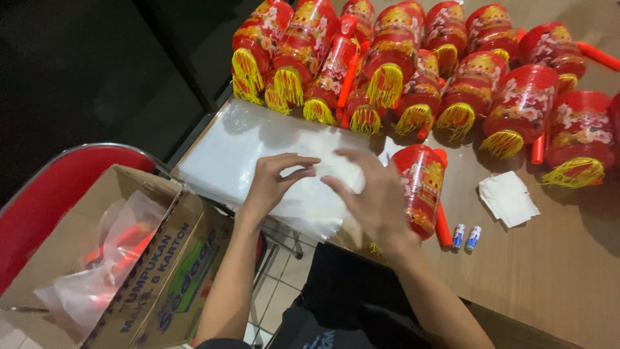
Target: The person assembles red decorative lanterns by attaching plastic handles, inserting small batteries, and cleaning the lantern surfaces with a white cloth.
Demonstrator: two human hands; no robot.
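- Your left hand (274, 183) rests on the stack of clear plastic bags (258, 152), fingers curled and pinching at the top sheet.
- Your right hand (374, 197) lies just beside it on the same stack, fingers spread; blurred, so its grip can't be told.
- The stack sits at the wooden table (549, 258) edge, in front of you.
- One red lantern (421, 187) lies just right of your right hand; two small batteries (465, 237) near it.
- Open cardboard box (148, 271) on a red chair (45, 200), to your left.
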